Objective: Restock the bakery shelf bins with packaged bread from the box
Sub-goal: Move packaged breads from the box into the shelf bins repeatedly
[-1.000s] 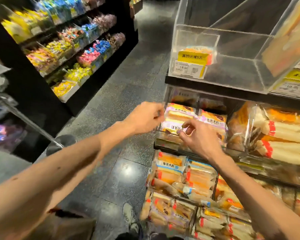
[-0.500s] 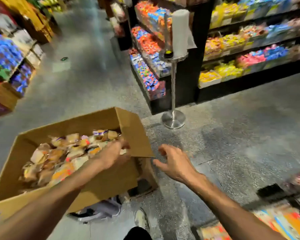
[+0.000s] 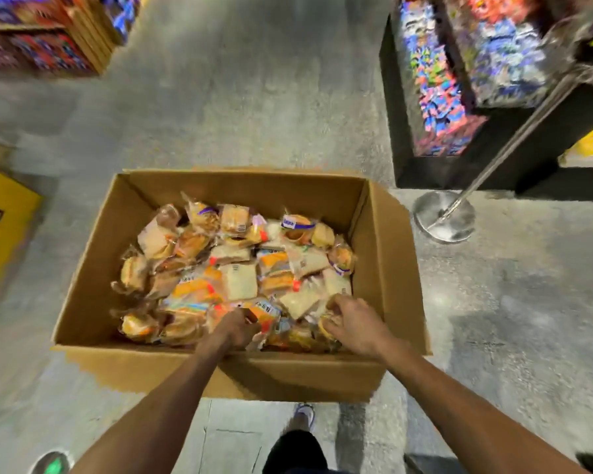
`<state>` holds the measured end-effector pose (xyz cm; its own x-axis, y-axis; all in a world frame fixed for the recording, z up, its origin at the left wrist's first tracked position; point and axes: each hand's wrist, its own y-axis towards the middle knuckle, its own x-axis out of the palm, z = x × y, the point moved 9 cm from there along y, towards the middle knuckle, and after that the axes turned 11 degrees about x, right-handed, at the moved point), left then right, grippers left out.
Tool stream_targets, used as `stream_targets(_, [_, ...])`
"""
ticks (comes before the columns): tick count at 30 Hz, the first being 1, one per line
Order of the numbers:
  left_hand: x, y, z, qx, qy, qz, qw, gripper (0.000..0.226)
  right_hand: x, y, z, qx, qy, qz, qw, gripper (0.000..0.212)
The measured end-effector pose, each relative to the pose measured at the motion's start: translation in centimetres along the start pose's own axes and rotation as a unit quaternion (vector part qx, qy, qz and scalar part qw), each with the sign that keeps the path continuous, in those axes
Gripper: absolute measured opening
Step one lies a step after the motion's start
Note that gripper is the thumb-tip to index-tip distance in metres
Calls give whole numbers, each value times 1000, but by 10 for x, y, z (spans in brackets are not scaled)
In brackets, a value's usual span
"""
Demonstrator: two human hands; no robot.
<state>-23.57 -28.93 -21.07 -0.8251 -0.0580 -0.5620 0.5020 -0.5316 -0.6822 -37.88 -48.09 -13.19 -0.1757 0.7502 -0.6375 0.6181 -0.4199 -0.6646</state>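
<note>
No longer faces the shelf bins of a second back; now looks straight down into box (image 3: 384,268), centred in view instead of off to the left. Sees it square-on from the long near side, versus cornerwise half a second back. Reaches left hand (image 3: 235,328) in over the near wall rather than at the right corner, fingers curled round an orange-labelled packet (image 3: 266,313). Brings right hand (image 3: 355,323) in from over bare floor, into the box too, fingers bent over a bun packet (image 3: 327,331) by the right wall; can't confirm a grip through blur.
</note>
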Motion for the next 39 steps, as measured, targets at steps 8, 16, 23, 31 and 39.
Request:
stream_targets(8, [-9, 89, -60, -69, -27, 34, 997, 58, 77, 130, 32, 201, 132, -103, 965, 43])
stream_targets(16, [-15, 144, -117, -161, -143, 186, 959, 107, 122, 217, 33, 290, 409, -119, 857, 94])
stream_targets(23, [7, 169, -149, -181, -227, 111, 951, 88, 130, 261, 30, 329, 603, -114, 717, 64])
stream_targets(31, [15, 157, -114, -151, -56, -72, 984, 65, 129, 261, 43, 389, 574, -121, 710, 23])
stream_targets(39, [5, 147, -94, -141, 63, -20, 988, 70, 132, 218, 79, 374, 218, -27, 901, 31])
